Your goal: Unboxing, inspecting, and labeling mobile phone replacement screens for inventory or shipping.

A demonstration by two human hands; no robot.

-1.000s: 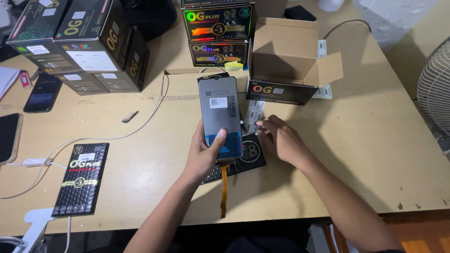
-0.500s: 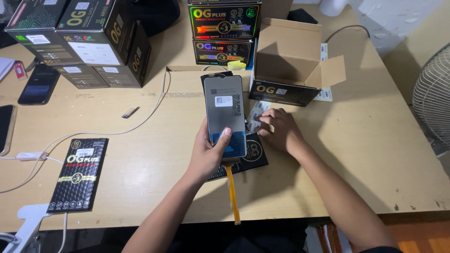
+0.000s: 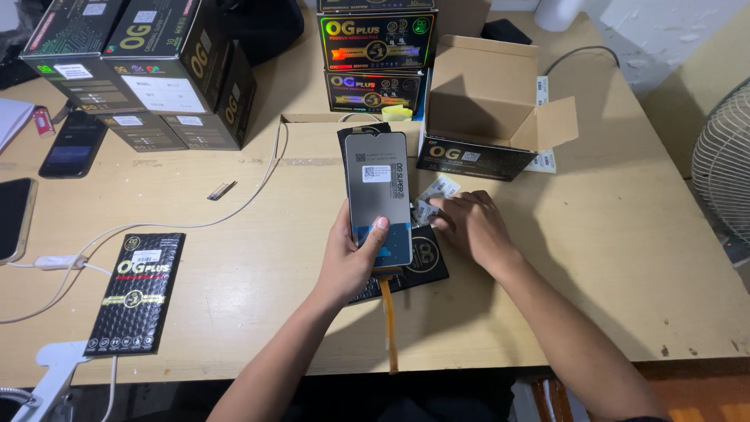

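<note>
Over the wooden table (image 3: 609, 234), left hand (image 3: 351, 262) grips a phone screen (image 3: 379, 195) upright, right hand (image 3: 469, 227) fingers small packets (image 3: 433, 195)

You are looking down at a pale wooden desk (image 3: 641, 258) with a scuffed, lightly marked top; its near edge runs along the bottom of the view, with dark shadow beneath it. Past its right edge you see a strip of tan floor (image 3: 695, 78) and the round wire grille of a white fan (image 3: 723, 184). Beyond the far right corner stands a white wall (image 3: 672, 27) with chipped, patchy paint. At the near right corner an orange-brown floor (image 3: 695, 398) shows. The light is even and falls from above, with soft shadows.
</note>
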